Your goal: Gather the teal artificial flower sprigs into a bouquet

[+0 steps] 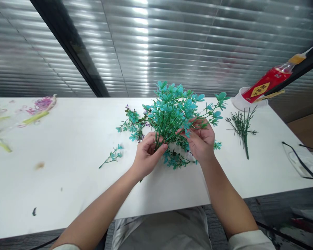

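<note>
Over the middle of the white counter (80, 187), near its front edge, is a bunch of artificial turquoise flowers (172, 111) with green stems, standing roughly upright. Its lower stems are grasped by the left hand (149, 152), with the thumb laid across the front and the fingers curled around them. At the other side of the bunch, the right hand (201, 140) has its fingers bent among the stems and leaves; because the leaves cover the fingertips partly, I cannot tell if they pinch a stem. Under and behind the hands lie more flower sprigs (178, 161), some with small purple parts. One loose sprig (112, 157) lies apart, to the left of the left hand. To the right of the right hand rests a bare green stem cluster (242, 127). Farther away are a red-labelled bottle (267, 83) with a white container (243, 103) at its base, and black-framed glasses (299, 161) nearer to the right edge. At the far left are purple flowers (43, 105).
</note>
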Tool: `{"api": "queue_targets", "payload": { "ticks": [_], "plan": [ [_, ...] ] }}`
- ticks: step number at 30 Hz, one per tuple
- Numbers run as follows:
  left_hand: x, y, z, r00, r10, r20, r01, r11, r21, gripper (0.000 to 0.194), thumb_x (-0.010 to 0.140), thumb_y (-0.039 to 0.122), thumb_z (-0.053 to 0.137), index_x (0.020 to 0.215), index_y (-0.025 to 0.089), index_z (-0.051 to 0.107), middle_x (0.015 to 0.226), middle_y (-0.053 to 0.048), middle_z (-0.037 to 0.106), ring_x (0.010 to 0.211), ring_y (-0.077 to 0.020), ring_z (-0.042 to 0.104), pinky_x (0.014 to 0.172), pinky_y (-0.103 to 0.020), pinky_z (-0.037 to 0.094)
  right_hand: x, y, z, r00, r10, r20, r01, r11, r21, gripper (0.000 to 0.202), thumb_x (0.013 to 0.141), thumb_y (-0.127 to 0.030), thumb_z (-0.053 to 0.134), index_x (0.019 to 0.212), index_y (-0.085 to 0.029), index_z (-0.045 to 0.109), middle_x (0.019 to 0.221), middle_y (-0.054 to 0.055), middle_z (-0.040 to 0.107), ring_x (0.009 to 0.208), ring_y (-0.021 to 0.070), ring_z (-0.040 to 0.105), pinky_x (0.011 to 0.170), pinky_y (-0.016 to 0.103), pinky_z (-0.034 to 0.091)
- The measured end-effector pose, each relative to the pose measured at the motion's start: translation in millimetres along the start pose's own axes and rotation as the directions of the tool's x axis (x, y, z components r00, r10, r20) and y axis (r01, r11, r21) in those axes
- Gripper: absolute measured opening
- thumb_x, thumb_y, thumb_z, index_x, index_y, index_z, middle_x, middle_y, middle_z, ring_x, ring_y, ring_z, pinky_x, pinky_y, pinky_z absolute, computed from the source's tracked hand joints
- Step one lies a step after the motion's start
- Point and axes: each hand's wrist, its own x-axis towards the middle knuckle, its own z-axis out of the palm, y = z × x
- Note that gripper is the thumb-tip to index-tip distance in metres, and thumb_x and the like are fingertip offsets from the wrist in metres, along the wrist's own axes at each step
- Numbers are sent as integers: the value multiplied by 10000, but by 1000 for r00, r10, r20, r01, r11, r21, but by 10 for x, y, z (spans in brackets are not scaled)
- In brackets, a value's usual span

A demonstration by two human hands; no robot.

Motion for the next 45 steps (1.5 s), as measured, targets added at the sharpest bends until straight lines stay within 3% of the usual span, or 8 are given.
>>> {"api": "queue_targets", "payload": {
  "ticks": [6, 13, 22, 30, 36, 45],
  "plan": [
    [-10, 8, 0, 1000, -11, 2, 11, 1000, 0, 200, 838, 339, 730, 780, 171, 638, 935, -69, 518, 696, -114, 504, 509, -224, 448, 2, 4, -23, 1000, 11, 28, -10, 999, -35, 389, 764, -497, 771, 981, -281, 531, 843, 24, 584, 832, 235, 689, 810, 464, 626],
    [-23, -18, 2, 1000, 0, 15, 0, 1000, 6, 191, 868, 315, 702, 793, 162, 616, 949, -66, 508, 673, -95, 480, 514, -221, 426, 28, 8, -102, 995, 20, 93, -24, 999, 42, 330, 767, -373, 816, 988, -260, 599, 986, 39, 654, 867, 209, 712, 802, 413, 647],
    [-29, -12, -4, 1000, -2, 25, 2, 1000, 22, 228, 879, 332, 688, 771, 157, 592, 927, -56, 493, 679, -95, 466, 513, -215, 408, 56, -52, -82, 993, 17, 114, -23, 999, 48, 300, 718, -337, 856, 882, -248, 621, 842, 1, 676, 667, 158, 700, 606, 311, 652],
    [-17, -44, -20, 1000, 18, 11, -19, 998, 61, 228, 882, 313, 684, 759, 152, 580, 900, -54, 481, 674, -93, 447, 469, -192, 358, 48, -17, -100, 994, 55, 90, -54, 999, -4, 343, 706, -382, 860, 910, -245, 622, 881, 20, 674, 746, 161, 681, 612, 310, 654],
    [-14, -5, -6, 1000, -11, 4, 12, 999, -38, 209, 876, 319, 694, 793, 161, 587, 887, -30, 465, 606, -61, 439, 432, -178, 351, 23, -10, -45, 996, 13, 91, -13, 1000, 5, 304, 757, -369, 824, 940, -242, 617, 806, -4, 644, 701, 154, 686, 647, 331, 665],
    [-36, -20, -16, 993, -104, -48, 97, 987, -128, 219, 887, 369, 687, 883, 191, 558, 817, 25, 441, 462, -13, 419, 388, -169, 323, 8, -11, 13, 998, -40, 44, 39, 999, 12, 221, 781, -317, 803, 915, -246, 641, 880, 7, 642, 759, 156, 682, 656, 315, 662]
  ]
}}
